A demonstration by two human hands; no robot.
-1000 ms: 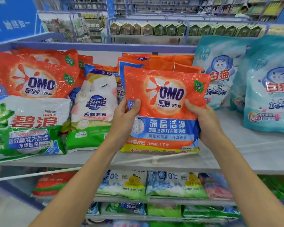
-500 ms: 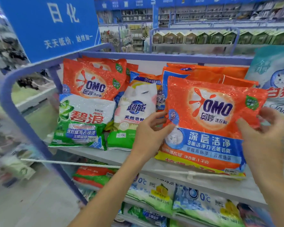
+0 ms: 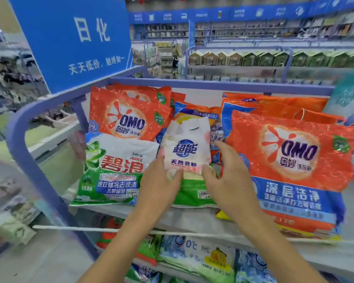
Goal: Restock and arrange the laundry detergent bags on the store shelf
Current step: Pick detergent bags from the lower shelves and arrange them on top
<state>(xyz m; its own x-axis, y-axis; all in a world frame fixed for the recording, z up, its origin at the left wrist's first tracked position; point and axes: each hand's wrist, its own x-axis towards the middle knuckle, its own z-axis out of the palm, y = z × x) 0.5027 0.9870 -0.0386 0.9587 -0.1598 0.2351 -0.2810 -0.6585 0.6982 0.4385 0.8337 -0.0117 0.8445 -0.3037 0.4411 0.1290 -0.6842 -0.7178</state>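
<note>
White-and-green detergent bag (image 3: 187, 152) leans mid-shelf (image 3: 182, 219), between the green Ariel bag (image 3: 114, 170) and the big orange OMO bag (image 3: 294, 160). Our left hand (image 3: 161, 188) lies flat on its lower left edge, our right hand (image 3: 233, 180) touches its lower right, fingers loosely spread, neither curled round it

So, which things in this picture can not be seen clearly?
All in the head view:
- White-green bag: lower part hidden by the left hand and right hand; whether there is a grip is unclear.
- Orange bags at the back: labels covered by the front OMO bag.
- Teal bag: cut off by the right edge.
- Lower shelf bags: blurred.
</note>
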